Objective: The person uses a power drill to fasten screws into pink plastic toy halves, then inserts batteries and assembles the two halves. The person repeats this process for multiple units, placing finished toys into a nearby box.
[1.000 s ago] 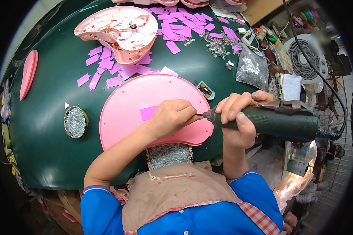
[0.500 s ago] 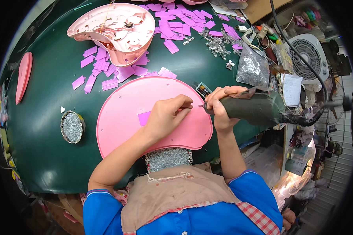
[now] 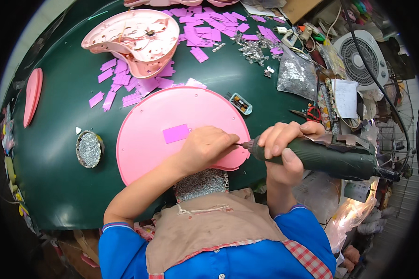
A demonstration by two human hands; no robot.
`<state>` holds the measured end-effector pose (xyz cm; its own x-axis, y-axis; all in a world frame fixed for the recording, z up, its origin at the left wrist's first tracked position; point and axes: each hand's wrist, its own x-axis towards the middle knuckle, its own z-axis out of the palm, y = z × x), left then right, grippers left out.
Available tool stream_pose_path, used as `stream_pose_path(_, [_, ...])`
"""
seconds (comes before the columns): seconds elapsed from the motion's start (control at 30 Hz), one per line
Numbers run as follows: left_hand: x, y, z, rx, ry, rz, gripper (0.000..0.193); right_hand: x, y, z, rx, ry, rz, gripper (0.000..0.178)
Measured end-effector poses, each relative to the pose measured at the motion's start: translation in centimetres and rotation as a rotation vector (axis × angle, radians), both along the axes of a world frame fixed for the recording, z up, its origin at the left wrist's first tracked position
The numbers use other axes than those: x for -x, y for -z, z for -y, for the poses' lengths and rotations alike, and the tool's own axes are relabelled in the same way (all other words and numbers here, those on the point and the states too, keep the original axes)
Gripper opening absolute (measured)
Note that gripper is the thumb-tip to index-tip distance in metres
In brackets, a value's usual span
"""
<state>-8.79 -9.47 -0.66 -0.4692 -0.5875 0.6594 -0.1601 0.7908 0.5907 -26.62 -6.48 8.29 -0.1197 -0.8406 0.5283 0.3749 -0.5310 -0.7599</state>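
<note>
My right hand (image 3: 286,151) is wrapped round a dark green electric screwdriver (image 3: 335,160), held nearly level with its bit toward the left. The bit's tip meets the fingers of my left hand (image 3: 210,148), which are pinched together over the right part of a pink kidney-shaped panel (image 3: 146,118). Whatever those fingers hold is too small to make out. Beside my left hand, a flat purple piece (image 3: 175,134) lies on the panel. A container of small silvery parts (image 3: 226,182) sits between the panel and my apron.
A bowl of silvery bits (image 3: 101,148) stands left of the panel. Beyond lie a pink housing with wires (image 3: 135,35) and scattered purple pieces (image 3: 200,55). Toward the right are a small blue-edged case (image 3: 242,104), red-handled scissors (image 3: 313,113), a plastic bag (image 3: 295,76) and a fan (image 3: 362,56).
The screwdriver and my right hand have come nearer me and to the right. My left hand has shifted nearer and slightly right, uncovering more of the purple piece; its fingers now meet the bit's tip.
</note>
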Motion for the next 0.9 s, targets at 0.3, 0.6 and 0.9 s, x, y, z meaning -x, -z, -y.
stream_pose_path(0.3, [0.7,-0.8,-1.7,0.058,-0.094,-0.012,0.044,1.4,1.5,-2.4,0.004,-0.051,-0.236,0.047])
stream_pose_path(0.6, [-12.9,0.2,5.0,-0.475,-0.843,0.678,0.049,2.9,6.9,-2.4,0.076,0.002,-0.236,0.046])
stream_pose_path(0.9, [-17.5,-9.4,-4.9,-0.55,-0.745,0.277,0.052,7.0,4.3,0.5,-0.327,0.599,-0.633,0.028])
